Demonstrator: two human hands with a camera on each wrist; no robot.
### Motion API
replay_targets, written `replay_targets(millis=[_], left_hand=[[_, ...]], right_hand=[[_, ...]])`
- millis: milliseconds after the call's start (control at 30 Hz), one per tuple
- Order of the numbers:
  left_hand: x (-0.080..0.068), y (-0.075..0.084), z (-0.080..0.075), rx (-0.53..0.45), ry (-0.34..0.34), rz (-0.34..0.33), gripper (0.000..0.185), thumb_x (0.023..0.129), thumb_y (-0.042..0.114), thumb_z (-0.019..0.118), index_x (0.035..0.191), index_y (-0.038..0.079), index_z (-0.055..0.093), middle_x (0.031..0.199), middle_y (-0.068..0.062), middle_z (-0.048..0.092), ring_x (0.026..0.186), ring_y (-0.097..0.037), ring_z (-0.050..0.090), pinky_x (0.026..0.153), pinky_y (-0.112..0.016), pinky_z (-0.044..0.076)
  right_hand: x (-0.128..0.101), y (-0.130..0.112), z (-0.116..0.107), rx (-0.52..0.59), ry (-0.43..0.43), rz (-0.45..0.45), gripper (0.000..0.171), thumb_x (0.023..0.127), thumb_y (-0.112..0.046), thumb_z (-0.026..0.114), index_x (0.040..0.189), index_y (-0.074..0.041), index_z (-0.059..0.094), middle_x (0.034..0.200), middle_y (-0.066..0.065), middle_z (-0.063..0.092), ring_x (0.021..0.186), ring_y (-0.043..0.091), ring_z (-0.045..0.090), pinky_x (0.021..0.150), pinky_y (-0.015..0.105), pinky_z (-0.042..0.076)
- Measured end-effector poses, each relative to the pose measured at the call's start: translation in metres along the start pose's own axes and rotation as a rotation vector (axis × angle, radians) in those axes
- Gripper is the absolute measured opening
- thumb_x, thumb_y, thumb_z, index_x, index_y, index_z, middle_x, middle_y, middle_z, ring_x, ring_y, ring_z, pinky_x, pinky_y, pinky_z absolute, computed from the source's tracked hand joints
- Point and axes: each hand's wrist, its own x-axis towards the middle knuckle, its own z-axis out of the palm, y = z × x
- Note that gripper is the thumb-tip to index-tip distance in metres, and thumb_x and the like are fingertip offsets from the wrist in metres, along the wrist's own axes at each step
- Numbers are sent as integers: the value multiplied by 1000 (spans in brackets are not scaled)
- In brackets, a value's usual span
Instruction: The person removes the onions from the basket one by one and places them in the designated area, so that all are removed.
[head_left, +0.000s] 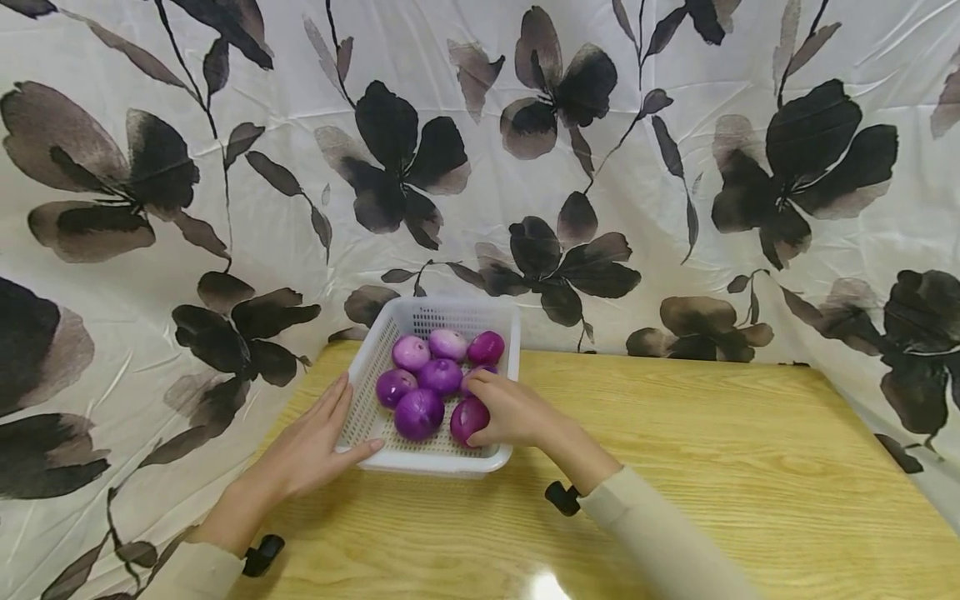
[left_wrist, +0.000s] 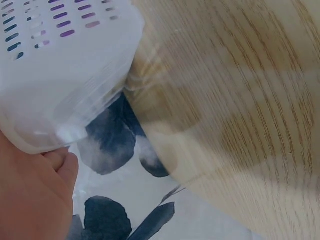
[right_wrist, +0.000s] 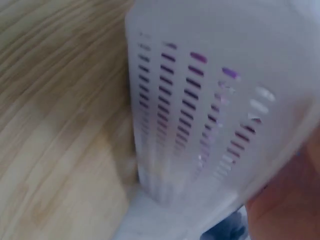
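Observation:
A white perforated basket (head_left: 435, 468) sits at the table's far left and holds several purple onions (head_left: 439, 375). My left hand (head_left: 324, 435) lies flat against the basket's left wall, fingers straight, thumb resting on the front rim. My right hand (head_left: 501, 410) reaches into the basket, its fingers curled over the front-right onion (head_left: 465, 419). In the left wrist view the basket's corner (left_wrist: 65, 75) sits just above the palm (left_wrist: 35, 195). The right wrist view is blurred and shows the basket's slotted wall (right_wrist: 200, 100) with purple behind it.
The wooden table (head_left: 712, 433) stretches to the right of the basket. A white cloth with dark flowers (head_left: 480, 167) hangs behind the table and down both sides, close to the basket's back and left.

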Motion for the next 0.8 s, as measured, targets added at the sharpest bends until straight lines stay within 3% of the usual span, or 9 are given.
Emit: replay_targets(millis=[267,533,800], left_hand=[[0,1,-1,-14,-3,-9,112,94,74,52,161,-7,12,171,-20,4,155,-42,13,121,-61,24],[1,-1,1,-27,0,-5,112,94,72,53,161,-6,10,171,-19,3,155,-42,12,122,-60,23],[0,0,1,-25,1,-9,111,94,72,54,160,-7,12,171,-20,5,155,-43,14,121,-61,24]], right_hand=[[10,-10,5,-107,-44,98,75,71,-33,94,135,-10,62,141,5,59,128,26,58,98,46,55],[18,-14,12,-222,-52,144,64,66,-35,96,120,-14,70,128,2,65,112,27,65,93,42,56],[25,-18,22,-368,-102,188,69,66,-45,95,123,-16,70,119,2,66,106,25,64,92,41,54]])
